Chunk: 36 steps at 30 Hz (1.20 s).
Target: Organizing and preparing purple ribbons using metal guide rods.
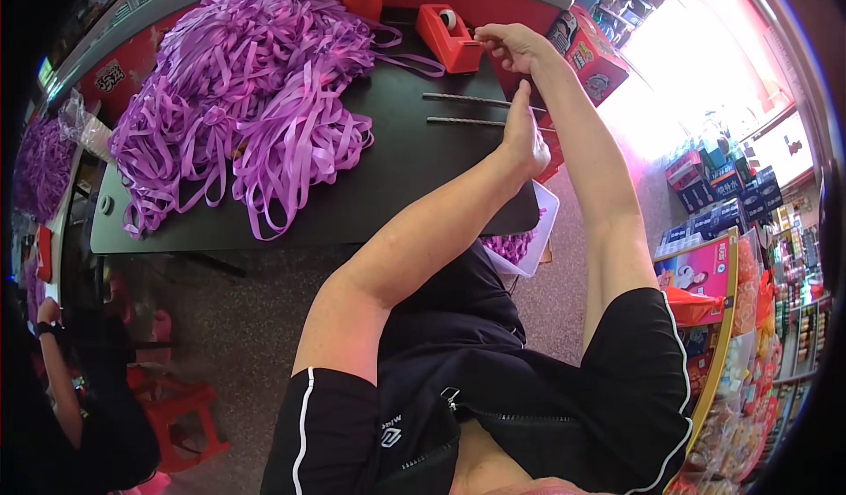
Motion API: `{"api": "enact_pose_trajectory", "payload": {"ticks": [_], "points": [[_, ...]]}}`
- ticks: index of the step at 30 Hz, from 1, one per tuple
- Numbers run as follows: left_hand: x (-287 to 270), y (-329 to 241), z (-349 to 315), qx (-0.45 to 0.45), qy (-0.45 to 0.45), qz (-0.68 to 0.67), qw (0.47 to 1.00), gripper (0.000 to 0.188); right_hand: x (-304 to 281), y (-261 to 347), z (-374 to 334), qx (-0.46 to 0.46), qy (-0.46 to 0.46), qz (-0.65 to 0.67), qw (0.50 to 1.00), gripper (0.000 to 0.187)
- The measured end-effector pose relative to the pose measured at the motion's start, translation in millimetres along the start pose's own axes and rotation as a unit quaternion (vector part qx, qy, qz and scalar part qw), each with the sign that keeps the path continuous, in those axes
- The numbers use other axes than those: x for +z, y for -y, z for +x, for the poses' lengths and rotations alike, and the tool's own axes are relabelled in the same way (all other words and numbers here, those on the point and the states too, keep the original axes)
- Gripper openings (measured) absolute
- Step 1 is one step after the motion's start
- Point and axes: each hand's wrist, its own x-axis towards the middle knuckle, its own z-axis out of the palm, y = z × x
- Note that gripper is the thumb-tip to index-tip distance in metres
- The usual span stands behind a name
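A red tape dispenser (458,52) with a pale roll stands at the far edge of the dark table (397,173). My right hand (515,47) is at its front end, thumb and forefinger pinched at the cutting edge on the end of the tape; the strip itself is barely visible. Nearer to me, my left hand (526,138) is held edge-on with its fingers stretched out. Behind it pass two thin metal rods (463,98), lying roughly parallel across the table's right side. A large heap of purple ribbon loops (256,89) covers the table's left part.
Beneath the table's right edge, a white bin (545,222) holds more purple ribbon. Red cartons (592,59) stand beyond my right forearm, and goods shelves (749,319) line the right side. At lower left, another person (92,389) is near a red stool (181,416).
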Motion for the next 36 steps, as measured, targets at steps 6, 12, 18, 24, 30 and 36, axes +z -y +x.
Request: {"api": "enact_pose_trajectory", "payload": {"ticks": [6, 12, 18, 24, 30, 36], "points": [[-11, 3, 9, 0.037, 0.079, 0.016, 0.996, 0.053, 4, -22, -4, 0.009, 0.018, 0.032, 0.999, 0.018], [-9, 2, 6, 0.009, 0.053, -0.010, 0.999, 0.050, 9, -34, -6, -0.014, 0.003, 0.056, 0.998, 0.018], [-14, 5, 12, 0.018, 0.074, -0.018, 0.997, 0.050, 12, -40, -7, -0.033, -0.022, 0.055, 0.998, 0.018], [-19, 6, 18, 0.022, 0.077, -0.017, 0.997, 0.054, 18, -45, 2, -0.037, -0.059, 0.028, 0.997, 0.017], [-17, 5, 14, 0.030, 0.070, 0.008, 0.997, 0.056, 16, -48, 12, -0.033, -0.080, 0.013, 0.996, 0.016], [-16, 2, 14, 0.035, 0.064, 0.000, 0.997, 0.058, 22, -41, 10, -0.067, -0.093, -0.025, 0.993, 0.014]]}}
